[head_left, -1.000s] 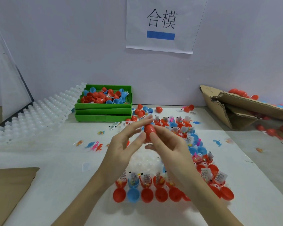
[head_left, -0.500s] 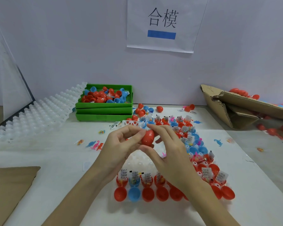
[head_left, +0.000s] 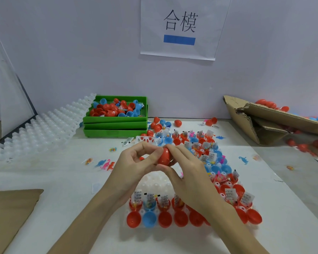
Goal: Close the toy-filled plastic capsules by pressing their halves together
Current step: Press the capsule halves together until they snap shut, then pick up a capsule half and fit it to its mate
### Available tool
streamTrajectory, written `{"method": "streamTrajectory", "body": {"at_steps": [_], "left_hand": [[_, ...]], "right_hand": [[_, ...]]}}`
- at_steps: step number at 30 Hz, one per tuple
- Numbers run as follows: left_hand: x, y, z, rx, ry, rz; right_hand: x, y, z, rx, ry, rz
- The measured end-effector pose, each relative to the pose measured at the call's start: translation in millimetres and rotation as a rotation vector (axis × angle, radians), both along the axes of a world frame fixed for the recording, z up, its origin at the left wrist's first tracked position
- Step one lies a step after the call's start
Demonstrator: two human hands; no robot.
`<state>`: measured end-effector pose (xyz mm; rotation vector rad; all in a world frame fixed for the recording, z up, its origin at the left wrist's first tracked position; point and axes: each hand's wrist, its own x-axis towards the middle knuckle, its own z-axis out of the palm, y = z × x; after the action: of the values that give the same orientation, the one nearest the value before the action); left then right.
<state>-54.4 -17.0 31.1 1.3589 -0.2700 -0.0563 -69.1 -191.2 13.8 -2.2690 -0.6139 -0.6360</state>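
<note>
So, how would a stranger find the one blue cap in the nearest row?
Start at the white tray under the hands. Its nearest row holds empty caps lying open. The blue cap is second from the left; every other cap in that row is red.

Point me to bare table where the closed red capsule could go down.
Best: the white table between the clear tray stack and the brown cardboard sheet, left of the left hand. Also the near-right corner beyond the capsule tray. Crowded: the tray itself, and the strip behind it by the green bins.
</note>
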Motion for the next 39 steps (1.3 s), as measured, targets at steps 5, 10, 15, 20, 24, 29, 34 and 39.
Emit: {"method": "streamTrajectory", "body": {"at_steps": [5, 10, 15, 20, 24, 29, 34, 39], "left_hand": [[0.1, -1.4, -2.2, 0.063, -0.051, 0.070], [1.9, -3.0, -4.1, 0.159, -0.126, 0.168], [6.7, 6.6, -4.0, 0.150, -0.165, 0.299], [10.5, 12.2, -6.0, 0.168, -0.122, 0.282], [12.2, 13.7, -6.6, 0.201, -0.103, 0.280], [16.0, 16.2, -6.2, 0.199, -0.089, 0.292], [16.6, 15.0, -10.9, 0.220, -0.090, 0.279], [18.3, 14.7, -13.3, 0.246, -0.075, 0.269]], "right_hand": [[1.9, 0.1, -2.8, 0.028, 0.036, -0.004], [1.4, 0.5, 2.7, 0.073, 0.064, -0.077], [31.9, -28.5, 49.0, 0.740, 0.418, -0.097], [111.0, -98.4, 120.2, 1.392, 0.464, 0.015], [135.7, -122.8, 118.0, 1.257, 0.501, -0.082], [115.3, -102.5, 72.1, 0.607, 0.527, -0.209], [86.0, -78.4, 41.7, -0.315, 0.438, -0.200], [74.8, -66.7, 22.0, -0.509, 0.331, -0.235]]}}
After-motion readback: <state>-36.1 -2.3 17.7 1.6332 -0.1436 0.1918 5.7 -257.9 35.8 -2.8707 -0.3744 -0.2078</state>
